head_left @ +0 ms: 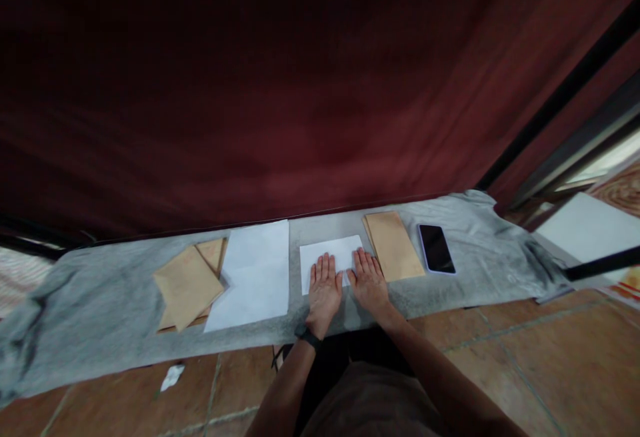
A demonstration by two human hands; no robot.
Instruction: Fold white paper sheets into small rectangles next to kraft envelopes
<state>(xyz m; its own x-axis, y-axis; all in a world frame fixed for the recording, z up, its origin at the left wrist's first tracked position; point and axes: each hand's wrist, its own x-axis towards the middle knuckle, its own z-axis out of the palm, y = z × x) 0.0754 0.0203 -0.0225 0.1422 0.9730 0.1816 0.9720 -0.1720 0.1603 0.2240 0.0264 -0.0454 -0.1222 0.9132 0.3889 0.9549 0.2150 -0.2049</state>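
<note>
A small white sheet of paper (pixel 333 248), possibly folded, lies on the grey cloth in front of me. My left hand (pixel 325 290) rests flat on its lower left part, fingers stretched out. Beside it, my right hand (pixel 369 282) lies flat over the paper's right side, its fingers also extended and its outer edge close to a stack of brown envelopes (pixel 397 247). The thumbs point toward each other with a small gap between them. Beneath my palms the paper's lower edge is partly hidden.
Left of the hands lie large white sheets (pixel 257 270) and a loose pile of brown envelopes (pixel 189 284). A phone (pixel 437 248) sits at the right on the grey cloth (pixel 480 250). Behind hangs a dark red curtain (pixel 320 124). A crumpled white scrap (pixel 173 377) is on the tiled floor.
</note>
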